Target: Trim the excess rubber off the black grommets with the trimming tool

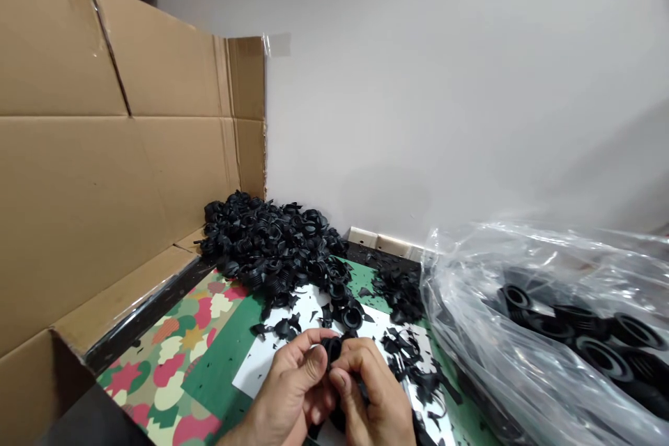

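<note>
Near the bottom centre, my left hand [293,383] is closed around a black ribbed rubber bellows [330,347], gripped between thumb and fingers. Pressed against the same piece is my right hand [373,387], its thumb and forefinger pinched at the edge; whether a flap of rubber lies in that pinch is hidden. Under and between the hands are more dark rubber bits, partly covered. Just beyond my fingers another black bellows [351,315] rests at the front of a large heap of similar parts [282,244].
Black rubber scraps [400,286] lie right of the heap and over white paper [251,366]. A clear plastic bag [470,334] at the right holds bellows [601,355]. Cardboard [172,174] walls the left side; a patterned sheet [172,355] covers the table. A grey wall [444,83] stands behind.
</note>
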Demonstrator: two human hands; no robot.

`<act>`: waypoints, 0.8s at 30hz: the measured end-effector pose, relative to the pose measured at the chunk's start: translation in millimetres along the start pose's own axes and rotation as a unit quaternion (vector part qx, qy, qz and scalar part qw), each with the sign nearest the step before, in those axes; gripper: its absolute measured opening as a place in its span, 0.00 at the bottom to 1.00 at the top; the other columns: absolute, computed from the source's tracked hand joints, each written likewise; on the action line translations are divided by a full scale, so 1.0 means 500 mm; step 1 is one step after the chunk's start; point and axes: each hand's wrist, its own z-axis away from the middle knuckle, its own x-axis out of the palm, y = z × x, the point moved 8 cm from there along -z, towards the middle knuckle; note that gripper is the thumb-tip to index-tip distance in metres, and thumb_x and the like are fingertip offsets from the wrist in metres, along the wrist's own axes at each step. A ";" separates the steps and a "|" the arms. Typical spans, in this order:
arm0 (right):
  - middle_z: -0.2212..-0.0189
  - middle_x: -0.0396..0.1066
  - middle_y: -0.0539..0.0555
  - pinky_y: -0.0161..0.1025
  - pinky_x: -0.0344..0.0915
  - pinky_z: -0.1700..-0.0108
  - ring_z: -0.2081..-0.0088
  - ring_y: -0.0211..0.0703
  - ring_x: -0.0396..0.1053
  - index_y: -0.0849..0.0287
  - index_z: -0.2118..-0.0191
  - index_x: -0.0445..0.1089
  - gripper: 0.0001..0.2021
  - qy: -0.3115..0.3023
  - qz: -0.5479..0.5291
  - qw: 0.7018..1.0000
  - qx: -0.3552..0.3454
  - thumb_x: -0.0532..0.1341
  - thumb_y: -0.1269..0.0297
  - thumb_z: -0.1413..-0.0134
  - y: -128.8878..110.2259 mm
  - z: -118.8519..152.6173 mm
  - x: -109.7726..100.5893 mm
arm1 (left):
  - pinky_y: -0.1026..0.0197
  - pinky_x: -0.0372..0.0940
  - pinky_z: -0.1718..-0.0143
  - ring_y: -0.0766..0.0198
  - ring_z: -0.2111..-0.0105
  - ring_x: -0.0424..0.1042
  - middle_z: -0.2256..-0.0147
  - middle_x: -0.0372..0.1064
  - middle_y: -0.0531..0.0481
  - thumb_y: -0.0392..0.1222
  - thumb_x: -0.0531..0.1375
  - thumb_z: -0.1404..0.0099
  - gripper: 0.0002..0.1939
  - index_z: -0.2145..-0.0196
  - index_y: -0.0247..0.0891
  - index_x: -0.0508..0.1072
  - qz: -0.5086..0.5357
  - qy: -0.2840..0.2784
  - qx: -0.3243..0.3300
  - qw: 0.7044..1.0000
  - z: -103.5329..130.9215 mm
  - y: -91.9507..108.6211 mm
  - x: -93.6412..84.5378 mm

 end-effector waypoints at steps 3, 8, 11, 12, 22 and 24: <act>0.78 0.61 0.46 0.33 0.55 0.77 0.79 0.35 0.60 0.54 0.74 0.61 0.18 0.025 0.021 0.999 -0.017 0.49 0.53 0.36 0.003 0.006 -0.001 | 0.70 0.45 0.86 0.74 0.87 0.59 0.82 0.66 0.54 0.52 0.73 0.58 0.24 0.68 0.34 0.73 -0.011 0.004 0.000 1.000 0.006 0.003 0.006; 0.77 0.62 0.48 0.33 0.55 0.75 0.77 0.36 0.61 0.54 0.76 0.60 0.19 0.094 0.088 0.988 -0.084 0.46 0.56 0.34 -0.014 0.019 -0.010 | 0.70 0.42 0.86 0.75 0.88 0.55 0.86 0.61 0.57 0.51 0.74 0.59 0.23 0.71 0.33 0.73 0.011 -0.005 -0.001 1.000 0.012 0.001 0.020; 0.75 0.61 0.48 0.33 0.55 0.74 0.76 0.36 0.61 0.54 0.73 0.62 0.19 0.067 0.085 0.994 -0.020 0.46 0.54 0.34 -0.003 0.014 -0.024 | 0.71 0.42 0.85 0.76 0.89 0.53 0.89 0.59 0.58 0.51 0.72 0.56 0.21 0.72 0.33 0.73 0.022 -0.009 0.004 1.000 0.011 0.017 0.017; 0.77 0.60 0.47 0.34 0.55 0.74 0.77 0.37 0.60 0.54 0.72 0.63 0.19 0.066 0.084 0.994 0.023 0.46 0.52 0.35 0.009 0.011 -0.038 | 0.71 0.42 0.86 0.76 0.89 0.53 0.88 0.59 0.58 0.50 0.72 0.54 0.20 0.72 0.32 0.73 0.025 -0.002 0.013 1.000 0.011 0.029 0.012; 0.85 0.56 0.44 0.35 0.54 0.78 0.82 0.37 0.56 0.55 0.73 0.63 0.20 0.092 0.017 0.966 0.243 0.50 0.45 0.41 0.081 -0.002 -0.103 | 0.69 0.47 0.83 0.74 0.84 0.62 0.76 0.69 0.51 0.52 0.67 0.46 0.18 0.67 0.32 0.75 -0.025 0.009 0.073 0.997 0.017 0.077 -0.024; 0.83 0.56 0.44 0.35 0.52 0.78 0.81 0.36 0.54 0.55 0.74 0.61 0.20 0.076 0.001 0.970 0.230 0.50 0.46 0.40 0.070 -0.002 -0.087 | 0.69 0.46 0.83 0.74 0.84 0.61 0.76 0.69 0.51 0.51 0.67 0.46 0.18 0.67 0.32 0.75 -0.034 0.011 0.073 0.997 0.014 0.067 -0.026</act>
